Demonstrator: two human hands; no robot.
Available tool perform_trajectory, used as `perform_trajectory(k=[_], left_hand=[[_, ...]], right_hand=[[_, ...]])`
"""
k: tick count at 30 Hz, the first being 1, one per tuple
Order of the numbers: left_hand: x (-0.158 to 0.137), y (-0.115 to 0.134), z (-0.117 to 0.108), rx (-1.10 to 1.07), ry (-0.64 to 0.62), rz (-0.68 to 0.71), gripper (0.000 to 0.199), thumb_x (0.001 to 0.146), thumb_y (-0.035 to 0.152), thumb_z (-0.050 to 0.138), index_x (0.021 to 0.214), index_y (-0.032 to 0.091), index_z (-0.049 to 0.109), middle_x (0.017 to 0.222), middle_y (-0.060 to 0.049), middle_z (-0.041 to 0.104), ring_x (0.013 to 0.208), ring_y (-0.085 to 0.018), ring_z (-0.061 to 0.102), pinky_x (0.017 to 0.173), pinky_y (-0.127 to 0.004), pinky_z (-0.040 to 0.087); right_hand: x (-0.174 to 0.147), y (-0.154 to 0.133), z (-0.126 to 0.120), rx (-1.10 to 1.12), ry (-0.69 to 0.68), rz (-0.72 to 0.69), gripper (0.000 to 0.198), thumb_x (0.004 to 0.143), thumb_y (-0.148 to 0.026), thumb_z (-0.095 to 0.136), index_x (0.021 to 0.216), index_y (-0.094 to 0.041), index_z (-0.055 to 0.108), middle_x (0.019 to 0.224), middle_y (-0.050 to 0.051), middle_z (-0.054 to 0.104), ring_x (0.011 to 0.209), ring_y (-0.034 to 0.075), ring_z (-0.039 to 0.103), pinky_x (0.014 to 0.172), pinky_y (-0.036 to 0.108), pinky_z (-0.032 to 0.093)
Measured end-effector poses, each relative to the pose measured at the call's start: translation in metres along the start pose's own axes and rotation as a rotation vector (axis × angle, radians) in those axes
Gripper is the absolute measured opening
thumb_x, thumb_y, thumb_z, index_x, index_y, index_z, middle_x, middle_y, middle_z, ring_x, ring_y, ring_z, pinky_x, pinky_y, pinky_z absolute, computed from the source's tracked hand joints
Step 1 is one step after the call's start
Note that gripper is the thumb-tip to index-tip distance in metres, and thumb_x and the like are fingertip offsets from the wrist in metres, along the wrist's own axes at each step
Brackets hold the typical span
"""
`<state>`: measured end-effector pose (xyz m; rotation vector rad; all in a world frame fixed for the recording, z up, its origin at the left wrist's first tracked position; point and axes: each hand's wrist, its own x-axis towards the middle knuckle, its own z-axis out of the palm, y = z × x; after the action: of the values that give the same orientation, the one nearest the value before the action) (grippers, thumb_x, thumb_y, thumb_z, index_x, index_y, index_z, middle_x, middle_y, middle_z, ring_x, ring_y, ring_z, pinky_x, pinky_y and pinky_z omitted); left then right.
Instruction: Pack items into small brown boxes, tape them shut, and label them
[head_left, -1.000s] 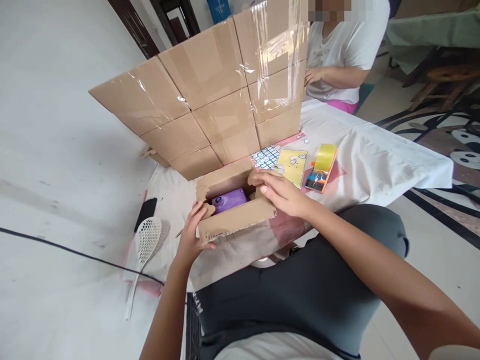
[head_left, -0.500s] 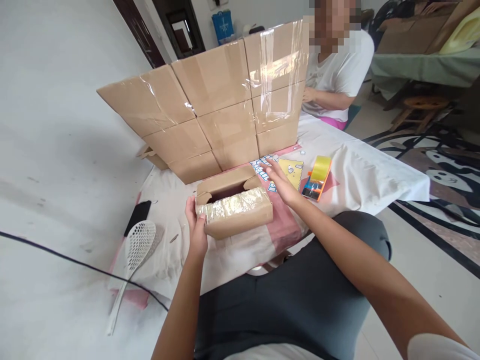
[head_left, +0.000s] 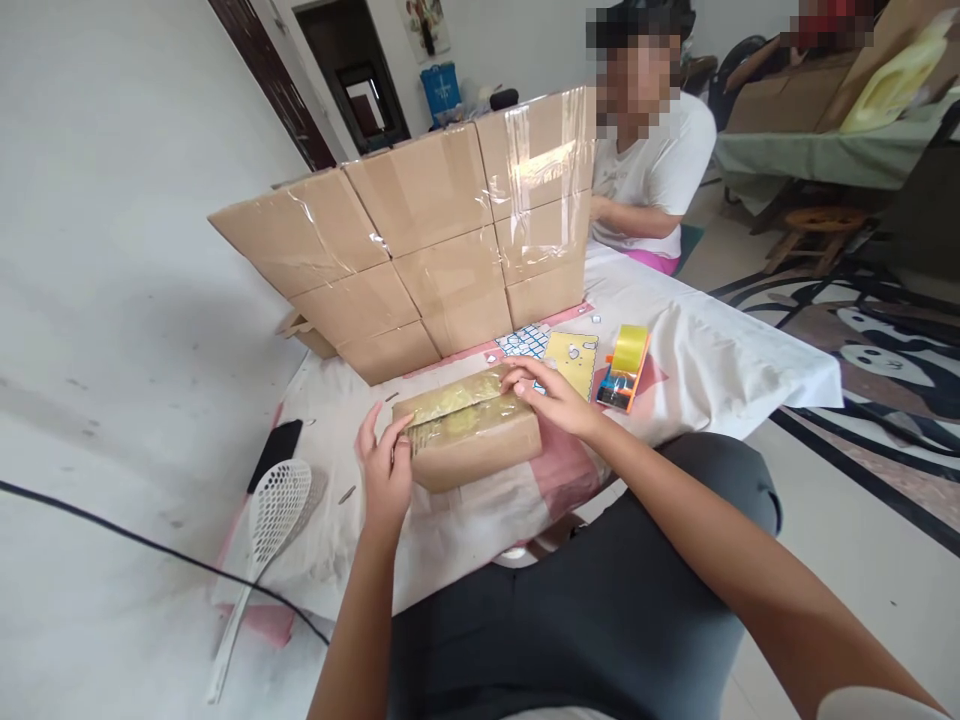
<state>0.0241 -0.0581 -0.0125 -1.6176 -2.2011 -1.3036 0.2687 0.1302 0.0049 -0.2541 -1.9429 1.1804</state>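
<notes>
A small cardboard box (head_left: 480,450) with shiny clear tape along its top lies on the table in front of me. Its top flaps (head_left: 450,396) are folded over, with a narrow gap between them. My left hand (head_left: 386,460) is at the box's left end, fingers spread, the forefinger touching the flap's corner. At the far right corner, my right hand (head_left: 547,395) has its fingers curled and closed on the flap's edge. Right of this hand are a yellow patterned card (head_left: 574,362) and a tape dispenser (head_left: 626,368) with a yellow roll.
A tall panel of taped cardboard boxes (head_left: 450,260) stands across the table (head_left: 720,340). Behind it sits a person in a white shirt (head_left: 660,170). A white perforated scoop (head_left: 279,510) and a black flat object (head_left: 276,452) lie at left. A black cable (head_left: 150,540) crosses the lower left.
The box's open top is now covered by its folded flaps. My right hand has come down from above the cards onto the flap. My left fingers have spread at the box's end.
</notes>
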Motion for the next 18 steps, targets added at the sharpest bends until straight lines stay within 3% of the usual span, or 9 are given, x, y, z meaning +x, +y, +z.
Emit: perform_trajectory(k=[2, 4, 7, 11, 13, 15, 18], left_hand=[[0.004, 0.022, -0.007, 0.204, -0.043, 0.160, 0.033, 0.100, 0.037, 0.045, 0.124, 0.031, 0.068, 0.156, -0.004, 0.048, 0.150, -0.031, 0.036, 0.125, -0.060, 0.023], [0.008, 0.045, -0.007, 0.292, -0.204, 0.297, 0.038, 0.100, 0.038, 0.048, 0.135, 0.032, 0.062, 0.150, -0.004, 0.057, 0.145, -0.031, 0.044, 0.124, -0.060, 0.024], [0.014, 0.069, 0.004, 0.321, -0.398, 0.341, 0.049, 0.099, 0.044, 0.050, 0.146, 0.029, 0.054, 0.152, -0.006, 0.056, 0.142, -0.032, 0.049, 0.117, -0.055, 0.038], [0.017, 0.073, 0.014, 0.323, -0.443, 0.289, 0.055, 0.097, 0.044, 0.054, 0.149, 0.028, 0.051, 0.153, -0.005, 0.054, 0.143, -0.035, 0.048, 0.110, -0.054, 0.047], [0.015, 0.068, 0.015, 0.329, -0.433, 0.309, 0.055, 0.097, 0.044, 0.054, 0.149, 0.029, 0.050, 0.152, -0.005, 0.055, 0.142, -0.034, 0.049, 0.108, -0.053, 0.048], [0.013, 0.063, 0.015, 0.342, -0.393, 0.347, 0.056, 0.096, 0.044, 0.054, 0.151, 0.031, 0.048, 0.151, -0.004, 0.056, 0.140, -0.034, 0.051, 0.107, -0.052, 0.050], [0.010, 0.056, 0.017, 0.353, -0.329, 0.411, 0.058, 0.096, 0.046, 0.055, 0.152, 0.033, 0.046, 0.149, -0.005, 0.058, 0.138, -0.034, 0.054, 0.104, -0.052, 0.051]], right_hand=[[-0.004, -0.002, 0.001, -0.023, -0.015, -0.012, 0.047, 0.100, -0.053, 0.052, 0.137, -0.024, 0.052, 0.106, 0.007, 0.072, 0.107, 0.023, 0.066, 0.105, 0.046, 0.046], [-0.007, -0.004, 0.002, -0.024, -0.038, -0.024, 0.046, 0.101, -0.051, 0.050, 0.138, -0.024, 0.050, 0.108, 0.007, 0.072, 0.109, 0.023, 0.067, 0.105, 0.046, 0.046], [-0.013, -0.006, -0.006, -0.132, 0.072, -0.026, 0.042, 0.100, -0.046, 0.052, 0.135, -0.023, 0.051, 0.115, 0.010, 0.071, 0.118, 0.026, 0.064, 0.110, 0.050, 0.042], [-0.024, 0.002, -0.048, -0.455, 0.647, 0.108, 0.033, 0.093, -0.041, 0.058, 0.120, -0.022, 0.057, 0.127, 0.013, 0.062, 0.129, 0.031, 0.053, 0.116, 0.056, 0.033], [-0.031, 0.014, -0.077, -0.490, 0.944, 0.228, 0.036, 0.088, -0.041, 0.061, 0.119, -0.023, 0.054, 0.131, 0.012, 0.056, 0.130, 0.030, 0.049, 0.115, 0.054, 0.035], [-0.040, 0.028, -0.103, -0.346, 1.157, 0.384, 0.045, 0.081, -0.041, 0.065, 0.120, -0.024, 0.050, 0.129, 0.010, 0.053, 0.123, 0.028, 0.054, 0.106, 0.048, 0.045], [-0.053, 0.045, -0.124, 0.027, 1.212, 0.571, 0.044, 0.074, -0.039, 0.066, 0.111, -0.024, 0.049, 0.105, 0.006, 0.060, 0.091, 0.023, 0.064, 0.077, 0.038, 0.056]])
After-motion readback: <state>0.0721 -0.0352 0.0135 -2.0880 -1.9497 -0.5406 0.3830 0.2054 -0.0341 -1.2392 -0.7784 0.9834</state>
